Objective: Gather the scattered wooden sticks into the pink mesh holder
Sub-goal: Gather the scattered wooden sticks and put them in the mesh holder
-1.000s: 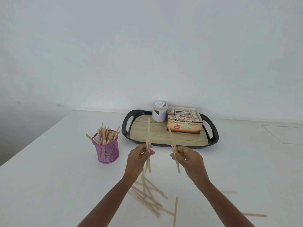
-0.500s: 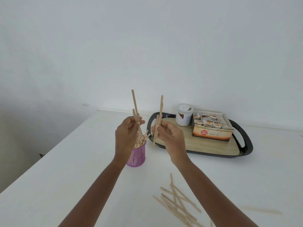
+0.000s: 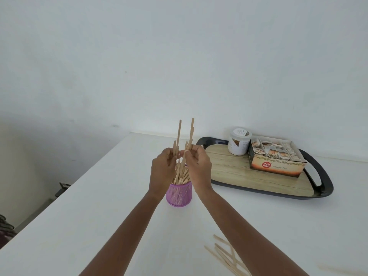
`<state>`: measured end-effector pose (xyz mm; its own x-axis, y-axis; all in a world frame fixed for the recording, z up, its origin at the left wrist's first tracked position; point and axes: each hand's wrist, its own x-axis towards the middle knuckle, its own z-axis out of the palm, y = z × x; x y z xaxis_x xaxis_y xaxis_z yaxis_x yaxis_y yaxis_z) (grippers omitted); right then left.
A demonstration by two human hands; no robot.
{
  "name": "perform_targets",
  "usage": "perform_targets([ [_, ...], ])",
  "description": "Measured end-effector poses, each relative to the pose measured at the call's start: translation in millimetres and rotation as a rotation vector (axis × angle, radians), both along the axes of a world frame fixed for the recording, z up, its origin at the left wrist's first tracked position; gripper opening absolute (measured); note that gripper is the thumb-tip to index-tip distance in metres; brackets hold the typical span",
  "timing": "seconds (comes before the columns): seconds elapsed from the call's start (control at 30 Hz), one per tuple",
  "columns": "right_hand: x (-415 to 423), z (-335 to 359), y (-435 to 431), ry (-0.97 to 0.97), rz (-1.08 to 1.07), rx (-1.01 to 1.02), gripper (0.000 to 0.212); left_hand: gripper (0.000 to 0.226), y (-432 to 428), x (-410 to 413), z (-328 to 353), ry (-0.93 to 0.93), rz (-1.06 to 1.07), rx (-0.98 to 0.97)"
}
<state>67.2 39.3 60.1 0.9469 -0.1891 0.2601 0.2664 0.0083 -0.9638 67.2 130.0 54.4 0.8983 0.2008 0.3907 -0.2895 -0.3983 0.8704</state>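
The white table (image 3: pixel 99 216) carries a pink mesh holder (image 3: pixel 179 196), a black tray (image 3: pixel 328 186) and loose sticks (image 3: pixel 229 257).

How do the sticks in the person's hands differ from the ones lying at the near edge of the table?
The held sticks stand nearly upright; the loose sticks lie flat. The held sticks are pinched by the left hand and right hand above the pink mesh holder; the loose sticks rest untouched on the table, nearer the camera. Both are thin, pale wooden sticks.
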Motion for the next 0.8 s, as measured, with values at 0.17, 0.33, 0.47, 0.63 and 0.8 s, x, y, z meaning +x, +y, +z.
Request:
perform_targets([
  [0.17, 1, -7, -3, 0.061, 0.055, -0.108, 0.035, 0.028, 6, 1, -1, 0.031, -0.051, 0.006],
  [0.33, -1, -7, -8, -0.028, 0.036, -0.186, 0.042, 0.034, 8, -1, -1, 0.017, -0.061, 0.008],
  [0.47, 0, -8, -13, -0.074, -0.013, -0.237, 0.033, 0.033, 6, 0, -5, 0.014, -0.066, 0.041],
  [0.63, 0, -12, -18, -0.093, 0.000, -0.398, 0.026, 0.036, 5, 2, -10, -0.012, -0.043, 0.137],
  [0.8, -12, -17, -24, -0.286, -0.061, -0.628, 0.022, 0.039, 5, -9, -4, -0.193, 0.017, 0.228],
])
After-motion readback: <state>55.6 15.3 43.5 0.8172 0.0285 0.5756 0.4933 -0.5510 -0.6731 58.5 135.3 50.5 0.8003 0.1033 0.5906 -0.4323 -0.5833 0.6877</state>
